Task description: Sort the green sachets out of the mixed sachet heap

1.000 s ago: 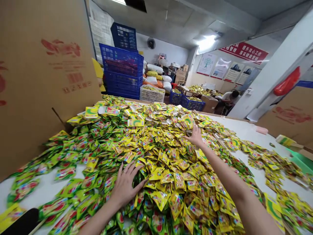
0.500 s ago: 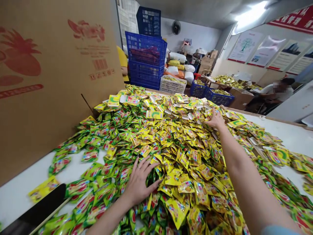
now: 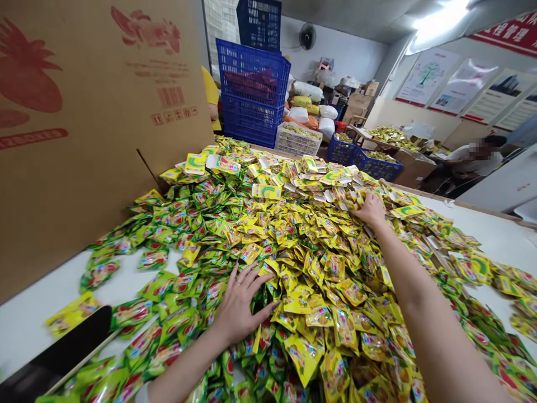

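Observation:
My left hand [image 3: 240, 305] lies with fingers spread on a big heap of small candy packets, a ring on one finger. Yellow packets [image 3: 305, 358] are just right of it, and green packets with red fruit pictures [image 3: 168, 324] are to its left. Stretched out to the far side of the heap, my right hand [image 3: 371, 210] is among small yellow cardboard boxes [image 3: 266, 191]. Its thumb is apart from the fingers; the fingertips are partly hidden against the boxes, and I see nothing clearly held.
A large printed carton [image 3: 104, 140] walls off the left. A dark flat object [image 3: 62, 352] lies at the lower left on the white table [image 3: 503, 224]. Beyond stand stacked blue crates [image 3: 251, 84] and a white crate [image 3: 297, 140]. Another person [image 3: 474, 159] sits at the far right.
The view has tipped slightly, so the carton and near packets sit a little higher. My right hand has barely moved among the boxes, and my left hand stays on the heap.

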Action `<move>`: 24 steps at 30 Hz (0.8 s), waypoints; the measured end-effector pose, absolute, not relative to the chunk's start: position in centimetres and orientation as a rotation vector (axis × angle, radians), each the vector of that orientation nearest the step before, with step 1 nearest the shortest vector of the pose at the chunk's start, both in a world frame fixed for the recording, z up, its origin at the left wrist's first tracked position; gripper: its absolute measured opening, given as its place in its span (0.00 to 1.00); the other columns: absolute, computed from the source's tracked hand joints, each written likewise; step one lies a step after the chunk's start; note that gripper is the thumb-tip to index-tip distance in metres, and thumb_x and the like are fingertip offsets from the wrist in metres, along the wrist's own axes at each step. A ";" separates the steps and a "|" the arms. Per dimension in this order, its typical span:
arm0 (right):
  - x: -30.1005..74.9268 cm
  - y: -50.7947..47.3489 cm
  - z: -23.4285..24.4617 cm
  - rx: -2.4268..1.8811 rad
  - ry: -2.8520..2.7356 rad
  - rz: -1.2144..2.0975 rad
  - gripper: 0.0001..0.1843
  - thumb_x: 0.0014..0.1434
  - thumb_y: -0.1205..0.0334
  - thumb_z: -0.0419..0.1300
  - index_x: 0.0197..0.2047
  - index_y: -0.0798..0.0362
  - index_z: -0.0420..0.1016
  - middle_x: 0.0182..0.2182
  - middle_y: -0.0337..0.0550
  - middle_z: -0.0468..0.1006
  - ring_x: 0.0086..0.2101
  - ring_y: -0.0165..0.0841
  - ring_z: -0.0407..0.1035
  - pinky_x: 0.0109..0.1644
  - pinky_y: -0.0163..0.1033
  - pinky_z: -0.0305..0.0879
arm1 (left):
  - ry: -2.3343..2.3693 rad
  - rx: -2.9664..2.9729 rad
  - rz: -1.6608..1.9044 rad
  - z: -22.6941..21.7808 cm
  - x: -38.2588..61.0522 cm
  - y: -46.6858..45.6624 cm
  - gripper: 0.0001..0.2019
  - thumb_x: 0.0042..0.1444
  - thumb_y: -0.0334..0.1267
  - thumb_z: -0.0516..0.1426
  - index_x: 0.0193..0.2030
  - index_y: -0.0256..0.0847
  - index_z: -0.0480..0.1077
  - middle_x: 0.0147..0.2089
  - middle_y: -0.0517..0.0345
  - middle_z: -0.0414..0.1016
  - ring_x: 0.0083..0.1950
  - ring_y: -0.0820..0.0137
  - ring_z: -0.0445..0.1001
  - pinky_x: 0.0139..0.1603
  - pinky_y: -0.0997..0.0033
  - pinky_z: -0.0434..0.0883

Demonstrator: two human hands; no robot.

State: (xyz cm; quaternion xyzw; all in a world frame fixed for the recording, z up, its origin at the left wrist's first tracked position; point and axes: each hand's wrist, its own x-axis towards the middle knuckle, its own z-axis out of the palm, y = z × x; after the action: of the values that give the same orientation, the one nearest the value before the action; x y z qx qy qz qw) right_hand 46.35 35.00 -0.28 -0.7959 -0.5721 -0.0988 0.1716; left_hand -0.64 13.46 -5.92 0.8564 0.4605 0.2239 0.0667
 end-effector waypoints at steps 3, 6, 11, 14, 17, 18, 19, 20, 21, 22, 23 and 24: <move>45.6 34.2 -0.3 -2.217 -1.600 -0.276 0.56 0.49 0.49 0.67 0.71 0.62 0.44 0.59 0.67 0.60 0.59 0.56 0.56 0.58 0.53 0.57 | 1.385 2.592 0.686 -6.2 -0.6 13.7 0.26 0.61 0.58 0.52 0.64 0.53 0.62 0.63 0.58 0.66 0.70 0.59 0.55 0.72 0.39 0.40; 44.9 33.3 1.6 -2.174 -1.557 -0.294 0.52 0.54 0.46 0.63 0.71 0.60 0.44 0.58 0.66 0.62 0.56 0.56 0.60 0.55 0.55 0.61 | 1.366 2.627 0.694 -6.8 -0.8 14.0 0.26 0.61 0.57 0.53 0.65 0.55 0.60 0.64 0.60 0.64 0.71 0.61 0.53 0.72 0.40 0.38; 42.1 31.3 7.4 -1.698 -1.784 -0.004 0.49 0.56 0.42 0.62 0.72 0.51 0.45 0.50 0.52 0.70 0.46 0.43 0.68 0.48 0.48 0.69 | 1.350 2.680 0.741 -7.2 -1.2 14.5 0.26 0.61 0.55 0.54 0.64 0.54 0.60 0.63 0.59 0.66 0.70 0.61 0.55 0.73 0.42 0.39; 40.3 30.7 10.1 -1.329 -2.066 0.426 0.45 0.57 0.41 0.61 0.71 0.48 0.50 0.47 0.48 0.73 0.40 0.36 0.70 0.45 0.44 0.71 | 1.325 2.707 0.811 -6.6 -1.3 14.5 0.25 0.61 0.54 0.55 0.63 0.52 0.62 0.61 0.57 0.68 0.69 0.60 0.57 0.72 0.42 0.41; 41.0 30.8 10.6 -1.474 -2.154 0.409 0.42 0.58 0.40 0.60 0.69 0.50 0.56 0.49 0.50 0.73 0.44 0.39 0.71 0.48 0.46 0.70 | 1.320 2.713 0.881 -6.2 -1.3 14.4 0.24 0.61 0.52 0.54 0.63 0.51 0.63 0.60 0.56 0.69 0.67 0.58 0.60 0.70 0.41 0.45; 42.0 30.9 10.1 -1.628 -2.119 0.325 0.43 0.56 0.40 0.61 0.69 0.50 0.57 0.51 0.52 0.72 0.48 0.43 0.70 0.51 0.47 0.69 | 1.324 2.711 0.883 -6.2 -1.3 14.4 0.24 0.61 0.52 0.54 0.62 0.51 0.63 0.60 0.56 0.69 0.66 0.58 0.61 0.70 0.41 0.46; 43.2 30.9 9.2 -1.816 -2.054 0.228 0.44 0.54 0.40 0.63 0.69 0.50 0.57 0.55 0.53 0.70 0.51 0.46 0.68 0.53 0.49 0.68 | 1.329 2.709 0.876 -6.2 -1.3 14.4 0.24 0.61 0.52 0.55 0.62 0.51 0.64 0.60 0.56 0.69 0.66 0.57 0.61 0.70 0.41 0.46; 44.6 30.8 8.1 -1.953 -1.994 0.183 0.47 0.51 0.42 0.66 0.69 0.51 0.57 0.57 0.56 0.68 0.54 0.50 0.66 0.56 0.50 0.65 | 1.335 2.705 0.864 -6.3 -1.3 14.3 0.24 0.61 0.52 0.55 0.62 0.51 0.64 0.59 0.56 0.69 0.66 0.57 0.61 0.70 0.41 0.46; 46.0 30.7 6.7 -2.043 -1.951 0.173 0.50 0.49 0.44 0.68 0.69 0.54 0.56 0.59 0.60 0.66 0.56 0.53 0.64 0.57 0.52 0.64 | 1.337 2.702 0.853 -6.4 -1.3 14.3 0.24 0.60 0.53 0.55 0.62 0.51 0.65 0.59 0.56 0.69 0.66 0.57 0.61 0.70 0.41 0.45; 47.3 30.4 5.1 -2.126 -1.911 0.173 0.52 0.47 0.46 0.70 0.70 0.56 0.55 0.59 0.62 0.65 0.57 0.55 0.63 0.58 0.53 0.63 | 1.337 2.700 0.847 -6.5 -1.3 14.3 0.25 0.60 0.53 0.56 0.62 0.51 0.65 0.59 0.57 0.70 0.66 0.57 0.61 0.71 0.41 0.45; 48.6 30.1 3.4 -2.205 -1.872 0.182 0.53 0.47 0.48 0.70 0.70 0.58 0.55 0.59 0.64 0.65 0.57 0.57 0.63 0.58 0.54 0.62 | 1.335 2.700 0.843 -6.5 -1.3 14.3 0.25 0.60 0.53 0.56 0.62 0.51 0.65 0.59 0.57 0.69 0.66 0.57 0.61 0.71 0.41 0.44; 49.6 29.8 1.7 -2.276 -1.836 0.196 0.52 0.48 0.48 0.69 0.70 0.60 0.54 0.59 0.66 0.65 0.57 0.57 0.63 0.58 0.54 0.62 | 1.330 2.703 0.841 -6.5 -1.3 14.3 0.25 0.60 0.53 0.56 0.62 0.51 0.65 0.59 0.57 0.69 0.66 0.58 0.61 0.71 0.42 0.43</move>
State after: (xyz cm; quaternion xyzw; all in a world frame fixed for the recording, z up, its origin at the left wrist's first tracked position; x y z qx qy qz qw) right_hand 49.57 29.82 1.67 -0.7723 -0.6229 0.0665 0.1052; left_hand -1.27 14.28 -6.53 0.8642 0.4252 0.2689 0.0069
